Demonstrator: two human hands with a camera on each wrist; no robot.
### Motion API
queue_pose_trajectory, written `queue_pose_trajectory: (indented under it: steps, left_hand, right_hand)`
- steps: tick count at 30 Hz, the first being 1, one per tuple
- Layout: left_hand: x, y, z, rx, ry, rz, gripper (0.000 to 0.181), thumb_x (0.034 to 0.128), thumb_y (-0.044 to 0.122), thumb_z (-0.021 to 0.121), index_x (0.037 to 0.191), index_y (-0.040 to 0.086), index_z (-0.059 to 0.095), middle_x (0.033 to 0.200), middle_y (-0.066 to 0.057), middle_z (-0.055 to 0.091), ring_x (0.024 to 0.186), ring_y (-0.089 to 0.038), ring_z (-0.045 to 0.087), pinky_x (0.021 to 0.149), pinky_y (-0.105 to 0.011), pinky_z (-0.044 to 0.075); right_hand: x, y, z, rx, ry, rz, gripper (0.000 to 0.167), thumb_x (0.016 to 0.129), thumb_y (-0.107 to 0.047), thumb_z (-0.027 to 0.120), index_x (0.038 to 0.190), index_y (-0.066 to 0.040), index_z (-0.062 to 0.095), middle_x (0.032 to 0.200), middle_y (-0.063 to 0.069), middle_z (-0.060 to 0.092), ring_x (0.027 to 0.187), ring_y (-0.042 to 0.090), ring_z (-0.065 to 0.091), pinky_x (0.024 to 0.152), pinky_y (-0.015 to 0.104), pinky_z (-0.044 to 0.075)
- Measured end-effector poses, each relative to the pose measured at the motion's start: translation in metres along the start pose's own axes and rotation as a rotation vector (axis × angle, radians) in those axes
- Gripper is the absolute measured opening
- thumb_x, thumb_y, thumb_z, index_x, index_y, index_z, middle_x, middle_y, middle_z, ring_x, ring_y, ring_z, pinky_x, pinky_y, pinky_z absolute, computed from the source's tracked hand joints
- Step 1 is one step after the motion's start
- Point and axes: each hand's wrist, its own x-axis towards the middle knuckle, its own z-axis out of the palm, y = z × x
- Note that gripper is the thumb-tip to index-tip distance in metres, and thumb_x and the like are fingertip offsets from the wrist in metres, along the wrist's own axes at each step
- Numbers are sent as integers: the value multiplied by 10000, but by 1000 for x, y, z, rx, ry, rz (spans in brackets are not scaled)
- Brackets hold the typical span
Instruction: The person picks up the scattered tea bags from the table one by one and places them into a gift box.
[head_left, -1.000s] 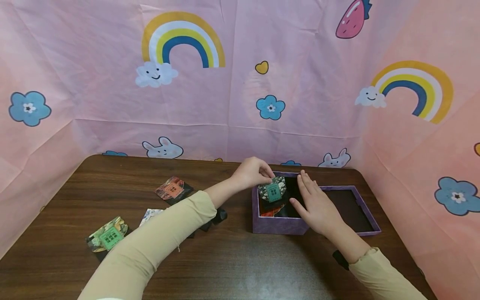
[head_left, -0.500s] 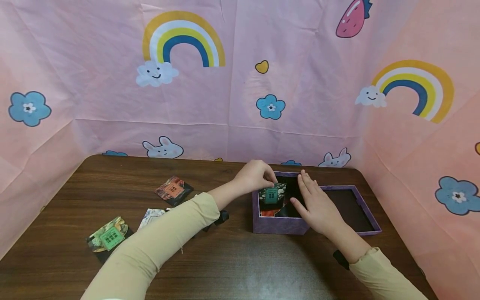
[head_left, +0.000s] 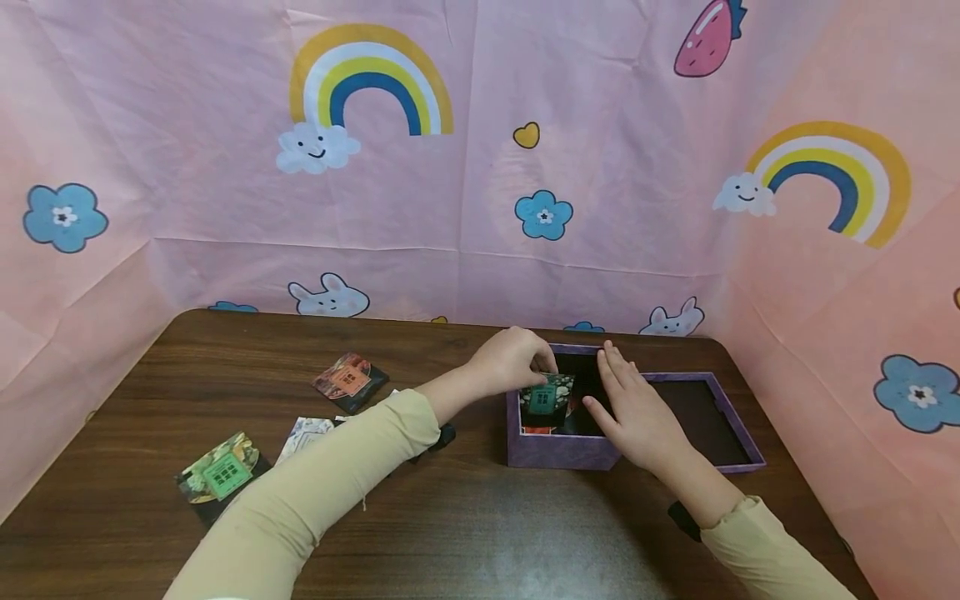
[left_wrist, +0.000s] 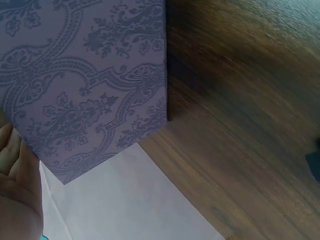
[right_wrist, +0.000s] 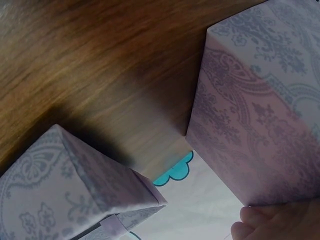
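The left hand (head_left: pixel 512 362) pinches a green-labelled packet (head_left: pixel 553 410); the straight-fingered right hand (head_left: pixel 639 417) touches the purple box (head_left: pixel 558 452) near the far edge of the tabletop (head_left: pixel 480 508); a crooked release could jam the packet.

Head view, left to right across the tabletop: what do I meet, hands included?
Green-labelled packet, white packet, orange-labelled packet, half-hidden dark item, left hand, teal-labelled packet inside purple box, right hand, shallow purple lid or tray.
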Motion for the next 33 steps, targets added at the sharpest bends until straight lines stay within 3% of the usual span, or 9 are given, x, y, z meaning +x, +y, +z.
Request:
queue_pose_trajectory:
  steps: [4,10,20,26,33]
  left_hand:
    - [-1,0,1,33,-9,17,133,945,130,825,1078,131,840,1072,-13,828,967,-142,781,846,-265,625]
    - [-2,0,-1,-14,0,9,156,959,101,803,1112,105,835,1098,-36,828,992,-160,791,852,-267,633]
    - [-2,5,1,53,26,-11,135,968,111,795,1095,114,840,1085,-31,829,994,-166,784,878,-305,636]
    - [-2,5,1,26,35,-27,153,973,99,787,1118,111,835,1113,-37,826,1010,-177,787,891,-323,637]
    - [-5,-1,-5,-50,67,9,151,978,104,781,1122,105,827,1116,-47,825,1006,-177,789,882,-298,633]
  right_hand:
    - [0,0,0,1,6,-5,756,1109,-353,536,1654,71,228,1763,247,166,1639,412,207,1309,606,233]
    - [0,1,1,4,4,-5,757,1116,-377,515,1657,65,224,1763,247,166,1640,410,202,1310,605,233]
    - [-1,0,1,10,5,-6,753,1107,-345,539,1653,73,233,1760,254,173,1637,416,209,1309,606,232]
    - [-1,-1,1,-2,9,-9,747,1110,-347,532,1646,85,242,1751,266,192,1634,419,218,1307,607,241]
    - [-1,-2,-1,-6,10,-7,749,1121,-380,501,1647,84,238,1752,263,195,1635,415,217,1309,607,239]
